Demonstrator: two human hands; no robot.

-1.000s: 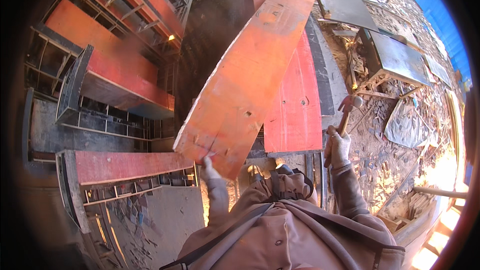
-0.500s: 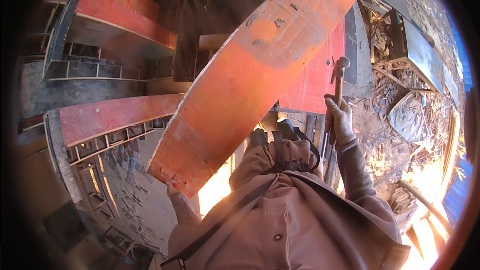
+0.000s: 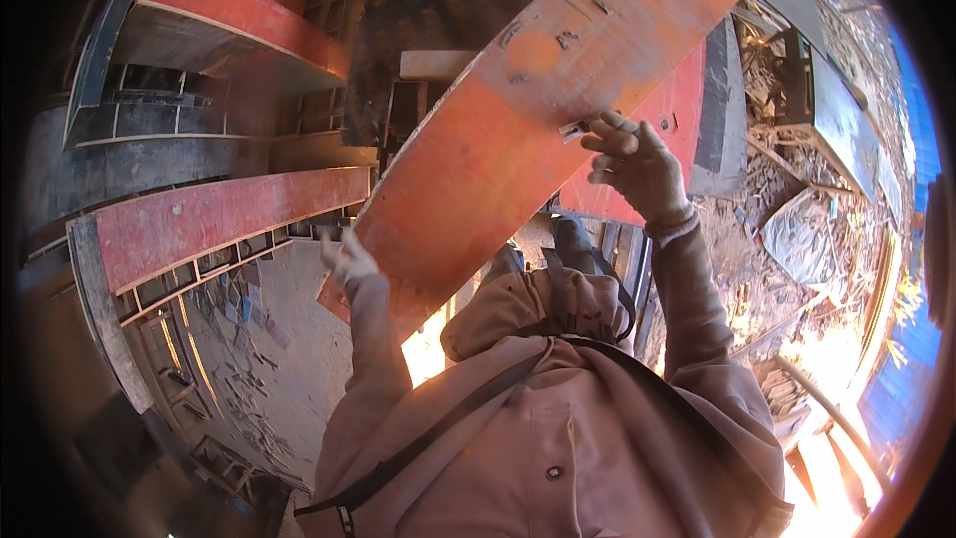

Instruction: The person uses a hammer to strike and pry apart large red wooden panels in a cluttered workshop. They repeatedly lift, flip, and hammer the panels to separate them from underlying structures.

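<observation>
A long orange-red board (image 3: 478,179), scuffed with grey patches, slants from the near left to the far right in front of me. My left hand (image 3: 351,261), gloved and slightly blurred, is at the board's near left edge with its fingers apart. Over the board's right edge is my right hand (image 3: 637,167), also gloved, its fingers loosely bent and spread. A small metallic piece (image 3: 574,130) shows on the board beside those fingertips; whether it is part of the hammer I cannot tell. No hammer handle can be made out.
Red-faced panels with wooden ribs (image 3: 234,224) stand at the left. A dark sheet (image 3: 428,10) lies beyond the board, and a red panel (image 3: 687,90) under its right side. Wood scraps (image 3: 777,149) and a dark box-shaped form (image 3: 841,125) are on the right.
My right hand has moved left onto the board, and the upright hammer no longer shows in it. My left hand has moved up from the board's near end to its left edge.
</observation>
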